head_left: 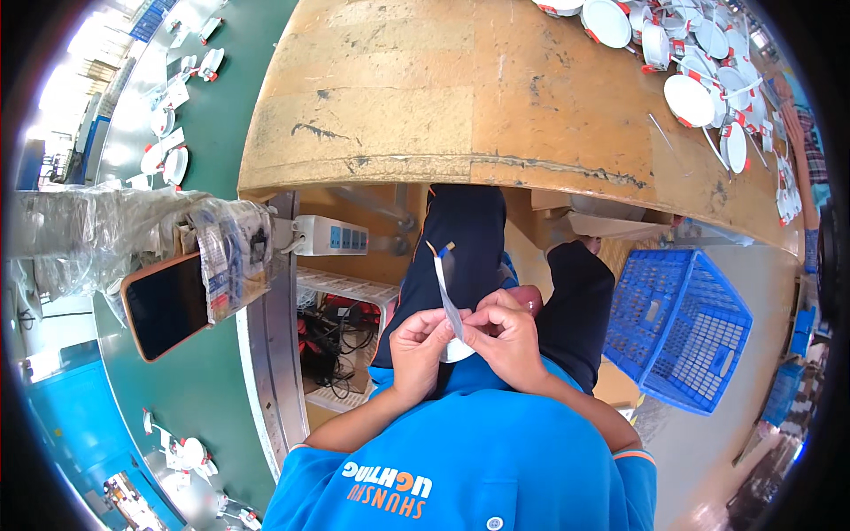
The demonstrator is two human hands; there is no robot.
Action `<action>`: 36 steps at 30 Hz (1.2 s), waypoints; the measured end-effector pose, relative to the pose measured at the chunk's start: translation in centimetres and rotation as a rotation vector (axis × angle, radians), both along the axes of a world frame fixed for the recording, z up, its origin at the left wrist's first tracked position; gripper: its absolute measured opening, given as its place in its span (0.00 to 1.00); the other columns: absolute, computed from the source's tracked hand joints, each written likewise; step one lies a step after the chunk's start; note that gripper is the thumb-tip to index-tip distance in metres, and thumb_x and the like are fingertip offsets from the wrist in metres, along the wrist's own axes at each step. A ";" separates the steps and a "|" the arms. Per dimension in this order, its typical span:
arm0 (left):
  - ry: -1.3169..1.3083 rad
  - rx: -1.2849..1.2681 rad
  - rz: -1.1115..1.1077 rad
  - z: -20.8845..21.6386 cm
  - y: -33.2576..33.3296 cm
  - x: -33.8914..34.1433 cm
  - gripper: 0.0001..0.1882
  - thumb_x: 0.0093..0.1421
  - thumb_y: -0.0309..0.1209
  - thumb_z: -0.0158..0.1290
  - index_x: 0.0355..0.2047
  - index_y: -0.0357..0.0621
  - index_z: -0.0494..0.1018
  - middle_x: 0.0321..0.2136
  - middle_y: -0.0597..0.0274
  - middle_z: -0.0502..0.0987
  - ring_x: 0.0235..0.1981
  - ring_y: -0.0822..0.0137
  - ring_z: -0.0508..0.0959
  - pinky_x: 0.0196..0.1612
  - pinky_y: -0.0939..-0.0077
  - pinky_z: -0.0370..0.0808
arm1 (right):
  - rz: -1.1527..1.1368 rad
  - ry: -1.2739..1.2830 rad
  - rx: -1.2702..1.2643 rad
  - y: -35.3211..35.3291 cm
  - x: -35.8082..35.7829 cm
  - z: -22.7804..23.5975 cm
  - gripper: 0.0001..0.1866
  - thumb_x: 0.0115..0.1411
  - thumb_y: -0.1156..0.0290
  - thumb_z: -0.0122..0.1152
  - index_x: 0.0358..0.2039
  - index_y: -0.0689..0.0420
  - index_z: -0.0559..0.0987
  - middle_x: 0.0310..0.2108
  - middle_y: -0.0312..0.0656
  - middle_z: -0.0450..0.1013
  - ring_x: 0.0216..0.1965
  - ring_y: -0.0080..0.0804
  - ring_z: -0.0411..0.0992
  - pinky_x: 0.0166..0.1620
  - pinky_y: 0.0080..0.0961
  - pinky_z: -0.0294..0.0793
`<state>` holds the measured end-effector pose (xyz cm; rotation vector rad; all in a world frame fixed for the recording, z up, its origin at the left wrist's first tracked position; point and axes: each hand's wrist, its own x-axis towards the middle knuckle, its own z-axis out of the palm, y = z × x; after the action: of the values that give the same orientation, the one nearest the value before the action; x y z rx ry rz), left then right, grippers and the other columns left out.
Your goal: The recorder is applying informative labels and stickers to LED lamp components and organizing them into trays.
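Observation:
My left hand (420,352) and my right hand (509,341) meet over my lap, both with fingertips pinched together. Between them is a white cable (442,276), standing up from the fingers and ending in bare-looking brown and blue wire ends. Its lower part looks wider and greyish, like a sleeve or label strip (452,313); I cannot tell which. Just below the fingertips shows part of a white round piece (458,352), mostly covered by the hands. Whether the cable joins it is hidden.
Ahead stands a worn wooden table (381,88) with a pile of white round lamps (689,99) at its right. A blue crate (677,327) is on the right. At left are a phone (166,305), a power strip (332,237) and a green conveyor (208,372) carrying more lamps.

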<state>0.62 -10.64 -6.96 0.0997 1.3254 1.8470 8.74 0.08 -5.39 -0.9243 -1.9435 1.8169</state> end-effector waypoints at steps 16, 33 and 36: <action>-0.074 0.006 -0.012 0.1 -0.8 -0.7 0.20 0.55 0.22 0.47 0.49 0.34 0.59 0.32 0.50 0.75 0.32 0.66 0.77 0.37 0.76 0.73 | 0.205 0.195 0.160 1.3 -0.3 3.8 0.19 0.33 0.67 0.73 0.24 0.57 0.72 0.23 0.36 0.68 0.24 0.22 0.67 0.23 0.16 0.66; -0.019 0.014 -0.046 -1.0 -1.8 -0.8 0.19 0.54 0.17 0.47 0.47 0.35 0.63 0.35 0.55 0.74 0.35 0.70 0.75 0.39 0.77 0.72 | 0.099 0.145 -0.022 1.0 -0.6 2.8 0.04 0.45 0.80 0.61 0.22 0.61 0.75 0.19 0.34 0.68 0.19 0.14 0.67 0.18 0.10 0.59; -0.100 0.061 0.019 0.0 -1.4 -0.8 0.17 0.56 0.19 0.44 0.47 0.34 0.63 0.34 0.54 0.74 0.33 0.69 0.75 0.39 0.75 0.72 | 0.094 0.125 -0.098 1.2 -0.4 2.5 0.03 0.46 0.79 0.61 0.23 0.61 0.75 0.19 0.33 0.67 0.19 0.12 0.64 0.19 0.10 0.58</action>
<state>-0.17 -12.09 -7.00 0.0262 1.2054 1.8845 8.29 1.31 -2.87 -0.7402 -1.8652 1.9886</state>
